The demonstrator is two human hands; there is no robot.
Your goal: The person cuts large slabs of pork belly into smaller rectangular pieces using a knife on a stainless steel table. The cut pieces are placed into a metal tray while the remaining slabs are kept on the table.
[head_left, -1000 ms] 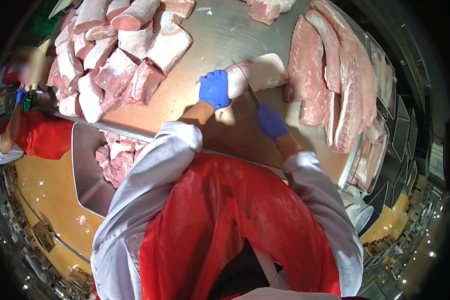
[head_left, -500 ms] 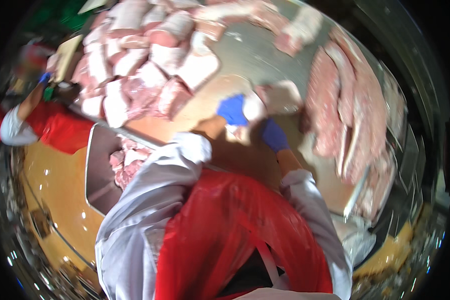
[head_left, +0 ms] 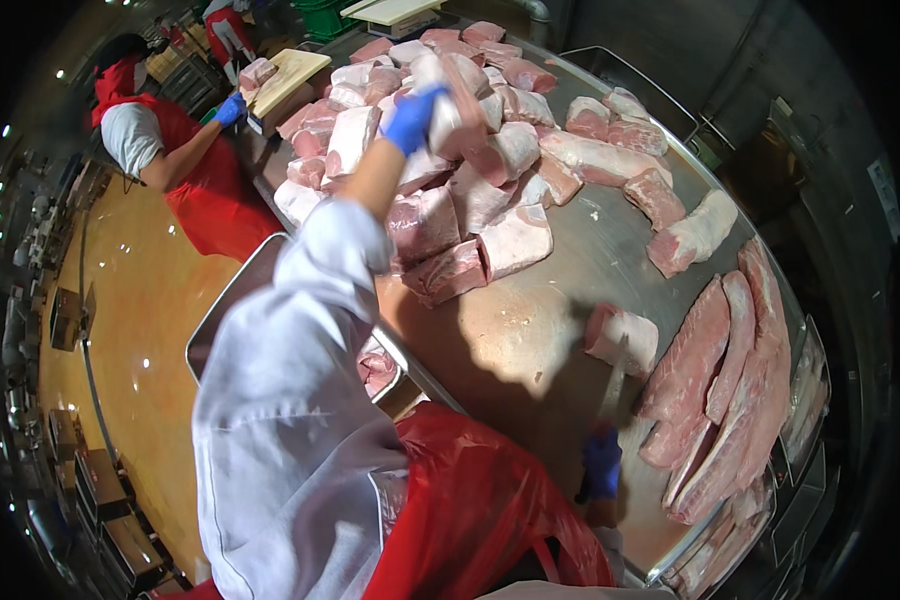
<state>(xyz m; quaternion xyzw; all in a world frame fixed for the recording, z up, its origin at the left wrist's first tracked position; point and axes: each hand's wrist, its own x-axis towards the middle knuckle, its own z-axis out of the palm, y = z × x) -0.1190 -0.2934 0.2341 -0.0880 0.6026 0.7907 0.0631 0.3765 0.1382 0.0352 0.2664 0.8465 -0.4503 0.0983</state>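
Note:
My left hand (head_left: 413, 120), in a blue glove, reaches out over a heap of pale, fat-covered pork pieces (head_left: 515, 240). It is closed on a pork piece (head_left: 458, 128), blurred by motion, above the heap. Close to my apron, my right hand (head_left: 601, 462), also blue-gloved, lies in shadow. Its fingers are closed on a knife (head_left: 611, 398), whose blade points away toward a single cut pork piece (head_left: 622, 338) on the metal table (head_left: 530, 350). The knife's handle is hidden in the glove.
Long pork loins (head_left: 725, 390) lie along the table's right side. Several shorter pieces (head_left: 695, 232) rest at the far right. A metal bin (head_left: 232, 292) with meat stands left of the table. Beyond it, a red-aproned co-worker (head_left: 195, 165) stands by a pale cutting board (head_left: 288, 82).
My left hand has moved from the table's middle up and left to the heap with a pork piece. My right hand has drawn back toward my body. The whole view has shifted.

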